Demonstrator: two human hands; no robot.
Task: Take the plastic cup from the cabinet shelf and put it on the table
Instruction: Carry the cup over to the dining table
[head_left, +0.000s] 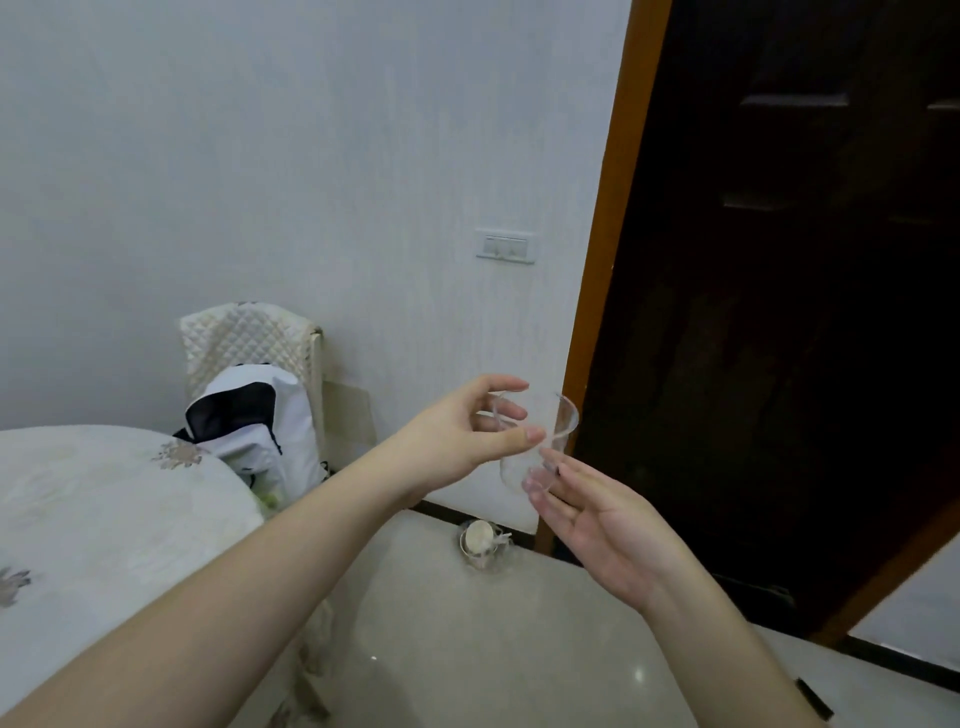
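Two bare forearms reach forward from the bottom edge, and between their hands a clear plastic cup hangs in the air, in front of the white wall and the edge of a dark wooden door. The left hand grips the cup near its rim, thumb on the near side and fingers curled around the far side. The right hand is spread open, palm up, with its fingertips touching the cup's base from below. The cup stands roughly upright, tipped a little, and looks empty.

To the left, well below the cup, lies the worktop, covered in a white cloth with pale flower patterns. Behind it stands a chair with a quilted cream cover, and a black-and-white bag leans on the seat. On the glossy tiled floor, near the foot of the wall, sits a small pale container. A double light switch is on the wall above the hands.
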